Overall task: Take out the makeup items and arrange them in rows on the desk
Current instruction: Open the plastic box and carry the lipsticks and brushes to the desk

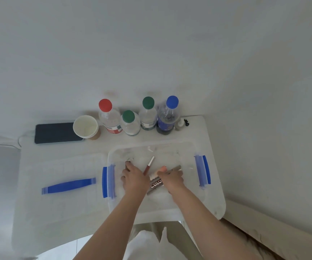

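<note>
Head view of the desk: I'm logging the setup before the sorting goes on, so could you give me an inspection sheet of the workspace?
Surface: white desk; no makeup laid out on it yet.
Job's things: clear plastic bin with blue latches holds a slim red lip gloss tube and a brown tube with white lettering.
Clutter: clear lid with blue handle, black phone, paper cup, five capped bottles at the back, one with a red cap.
Grippers: left hand and right hand both reach into the bin, gripping items.
Cables: white cable beside the phone.
Surroundings: white wall.
</note>
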